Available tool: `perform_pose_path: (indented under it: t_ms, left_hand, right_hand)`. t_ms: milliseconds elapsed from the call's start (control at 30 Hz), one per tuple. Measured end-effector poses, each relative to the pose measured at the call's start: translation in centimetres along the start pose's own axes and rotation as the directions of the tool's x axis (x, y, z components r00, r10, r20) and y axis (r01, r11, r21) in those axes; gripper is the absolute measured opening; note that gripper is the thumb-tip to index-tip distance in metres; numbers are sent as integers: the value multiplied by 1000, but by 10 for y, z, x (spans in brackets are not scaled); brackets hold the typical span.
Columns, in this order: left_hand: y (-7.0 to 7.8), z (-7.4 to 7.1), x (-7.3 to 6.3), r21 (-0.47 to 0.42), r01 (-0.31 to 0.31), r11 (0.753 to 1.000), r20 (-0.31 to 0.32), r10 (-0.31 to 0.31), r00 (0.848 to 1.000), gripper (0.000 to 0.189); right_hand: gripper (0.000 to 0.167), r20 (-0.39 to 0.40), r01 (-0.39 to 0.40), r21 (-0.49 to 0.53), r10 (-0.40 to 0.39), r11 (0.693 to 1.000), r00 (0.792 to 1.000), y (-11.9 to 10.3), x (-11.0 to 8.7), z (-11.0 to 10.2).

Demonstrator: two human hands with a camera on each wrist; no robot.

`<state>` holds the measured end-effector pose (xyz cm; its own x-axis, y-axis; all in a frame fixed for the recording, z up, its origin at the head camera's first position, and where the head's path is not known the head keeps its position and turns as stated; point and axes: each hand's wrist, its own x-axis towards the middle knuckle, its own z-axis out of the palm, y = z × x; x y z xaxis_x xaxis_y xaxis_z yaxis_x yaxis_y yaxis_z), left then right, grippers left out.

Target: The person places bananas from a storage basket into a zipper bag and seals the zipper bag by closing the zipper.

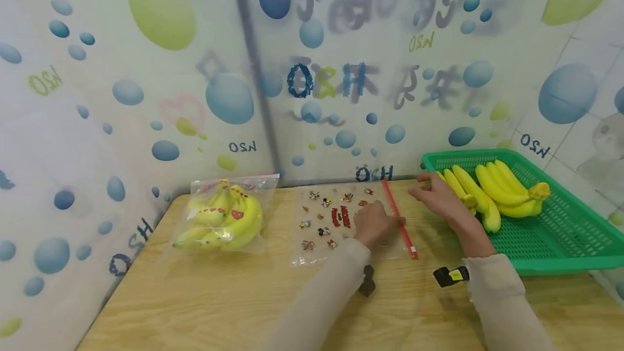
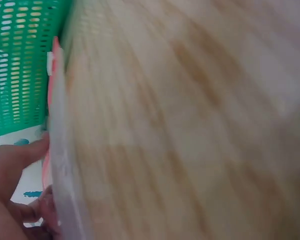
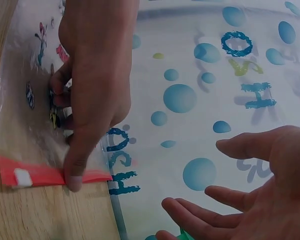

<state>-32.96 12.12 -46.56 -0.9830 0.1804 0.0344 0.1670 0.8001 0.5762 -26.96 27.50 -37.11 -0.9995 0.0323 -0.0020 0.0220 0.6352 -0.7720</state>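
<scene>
A clear zip bag (image 1: 317, 248) printed with small cartoon figures lies flat on the table, its red zip strip (image 1: 394, 205) towards the right. My left hand (image 1: 374, 225) is on this bag, fingers curled against the plastic and thumb across the strip. A white slider (image 3: 23, 178) sits near one end of the strip in the right wrist view. Between the bag and the green basket (image 1: 570, 261), my right hand (image 1: 441, 199) is raised with nothing in it, its fingers loosely spread. Bunches of bananas (image 1: 507, 188) lie in the basket, partly behind that hand.
At the left of the table (image 1: 205, 297) is another clear bag (image 1: 268, 186) with bananas (image 1: 246, 223) inside. A patterned wall covering (image 1: 312, 140) rises right behind the table's back edge. The basket stands against the right side wall.
</scene>
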Motion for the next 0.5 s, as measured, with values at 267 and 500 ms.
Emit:
perform_pose_path:
  t_ms: [267, 500]
  left_hand:
    - [-4, -2, 6, 74, 48, 996, -23, -46, 999, 60]
    - [-14, -10, 4, -57, 13, 998, 27, -12, 1000, 48]
  right_hand:
    - [67, 16, 28, 8, -28, 1000, 999, -4, 1, 0]
    - [68, 42, 23, 6, -23, 1000, 999, -3, 1, 2]
